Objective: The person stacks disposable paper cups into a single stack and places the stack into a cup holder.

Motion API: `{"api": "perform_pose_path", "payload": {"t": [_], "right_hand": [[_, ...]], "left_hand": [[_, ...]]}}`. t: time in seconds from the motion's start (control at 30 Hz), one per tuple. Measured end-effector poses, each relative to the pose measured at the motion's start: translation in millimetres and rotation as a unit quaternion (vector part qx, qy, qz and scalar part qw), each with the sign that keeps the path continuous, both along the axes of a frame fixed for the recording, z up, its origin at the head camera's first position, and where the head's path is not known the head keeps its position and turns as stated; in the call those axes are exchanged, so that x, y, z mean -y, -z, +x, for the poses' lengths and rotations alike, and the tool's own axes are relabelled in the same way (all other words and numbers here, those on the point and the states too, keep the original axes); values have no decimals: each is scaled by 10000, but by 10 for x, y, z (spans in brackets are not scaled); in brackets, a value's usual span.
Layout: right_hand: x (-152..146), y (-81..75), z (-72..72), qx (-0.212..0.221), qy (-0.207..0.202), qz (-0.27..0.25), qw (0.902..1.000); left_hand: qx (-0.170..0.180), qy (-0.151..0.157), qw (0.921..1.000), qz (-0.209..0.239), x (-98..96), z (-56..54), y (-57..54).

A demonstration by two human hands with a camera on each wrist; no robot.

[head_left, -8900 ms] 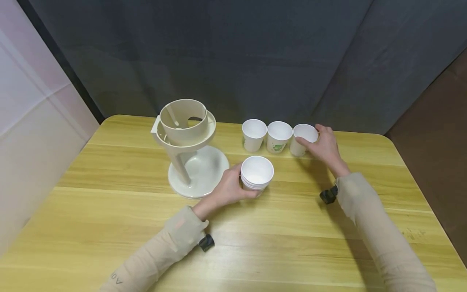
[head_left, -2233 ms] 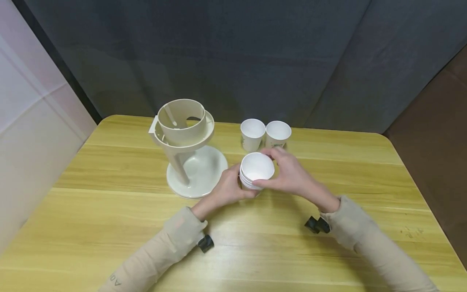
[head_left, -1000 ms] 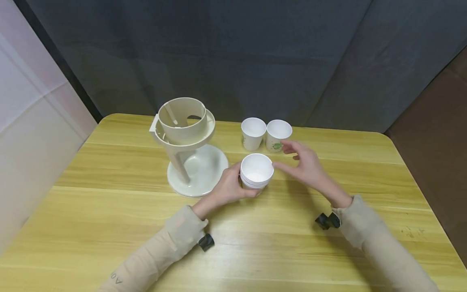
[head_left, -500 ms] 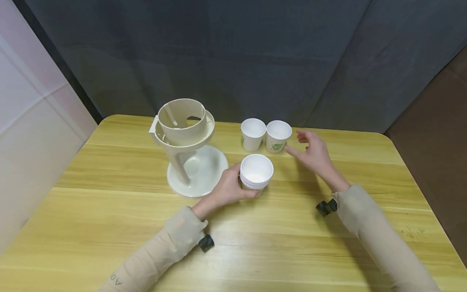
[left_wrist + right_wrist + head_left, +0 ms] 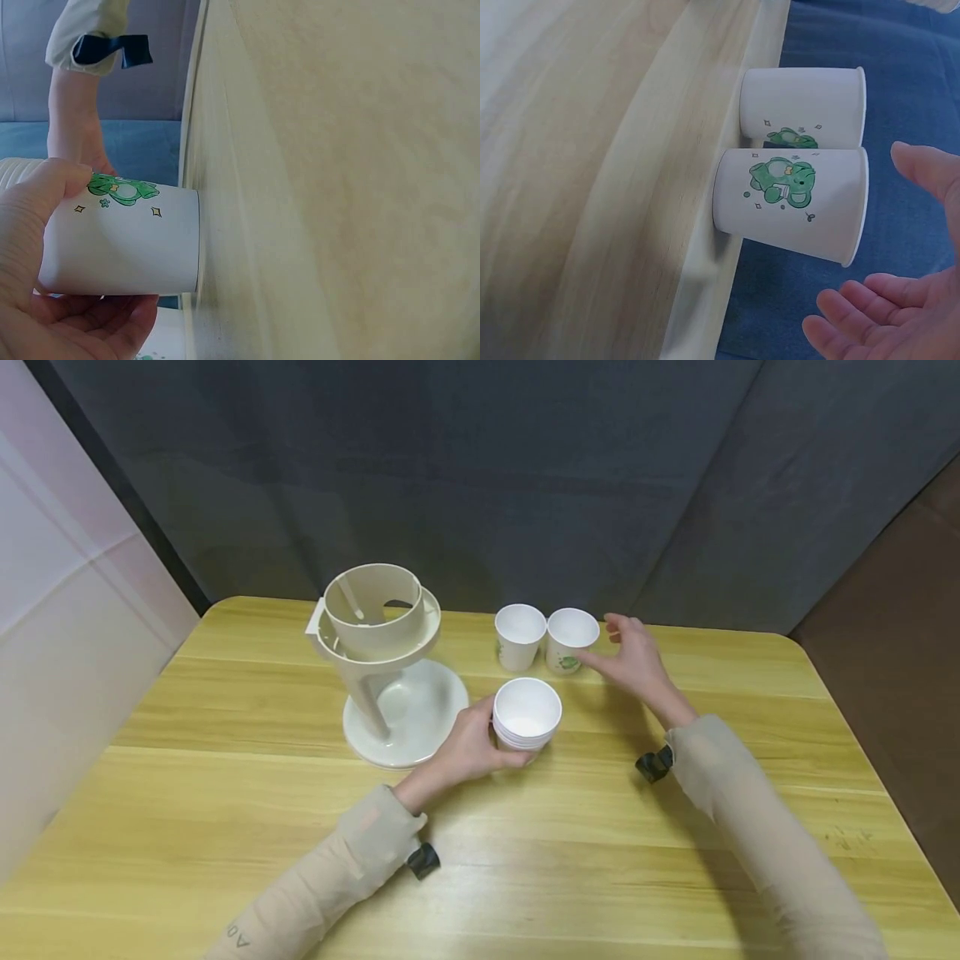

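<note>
My left hand (image 5: 468,745) grips a stack of nested white paper cups (image 5: 527,714) around its side. In the left wrist view, the lowest cup of the stack (image 5: 127,240) shows a green cartoon print, its base down at the tabletop. Two more paper cups stand upright side by side at the back: a left cup (image 5: 520,639) and a right cup (image 5: 568,647). Beside the right cup is my right hand (image 5: 633,662), thumb and fingers spread around its near right side. The right wrist view shows a gap between those fingers (image 5: 855,311) and the cup wall.
A cream plastic stand with a ring-shaped holder (image 5: 378,635) and round base (image 5: 435,710) stands to the left of the cups. The wooden table (image 5: 262,843) ends at a dark curtain (image 5: 450,485) behind the row of cups.
A third cup at the row's right end went onto the stack in my left hand. My right hand has since let go and moved back and right, to the remaining right cup.
</note>
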State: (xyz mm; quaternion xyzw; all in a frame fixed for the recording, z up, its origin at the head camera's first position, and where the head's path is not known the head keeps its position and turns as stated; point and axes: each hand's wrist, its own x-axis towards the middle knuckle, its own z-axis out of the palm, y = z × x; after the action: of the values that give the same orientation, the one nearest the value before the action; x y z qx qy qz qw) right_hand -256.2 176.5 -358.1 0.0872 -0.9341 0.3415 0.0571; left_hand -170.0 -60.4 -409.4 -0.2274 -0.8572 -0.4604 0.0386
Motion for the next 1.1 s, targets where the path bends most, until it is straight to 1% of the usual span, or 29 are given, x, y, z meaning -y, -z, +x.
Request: {"api": "perform_pose_path", "payload": {"t": [0.2, 0.47, 0.6, 0.8, 0.93, 1.1], "right_hand": [[57, 17, -85, 132, -13, 55, 9999], [105, 20, -148, 63, -21, 173, 9998], [113, 8, -187, 78, -17, 332, 9994], [130, -1, -258, 254, 103, 519, 9983], [134, 13, -289, 255, 141, 513, 9983], [142, 26, -294, 193, 179, 466, 9986]], "left_hand": [[-13, 19, 10000, 38, -3, 1, 10], [-69, 27, 10000, -1, -10, -1, 9], [-46, 24, 10000, -29, -16, 4, 1], [18, 41, 10000, -16, -29, 7, -4], [23, 47, 10000, -13, -36, 14, -14], [46, 26, 10000, -28, -39, 21, -32]]}}
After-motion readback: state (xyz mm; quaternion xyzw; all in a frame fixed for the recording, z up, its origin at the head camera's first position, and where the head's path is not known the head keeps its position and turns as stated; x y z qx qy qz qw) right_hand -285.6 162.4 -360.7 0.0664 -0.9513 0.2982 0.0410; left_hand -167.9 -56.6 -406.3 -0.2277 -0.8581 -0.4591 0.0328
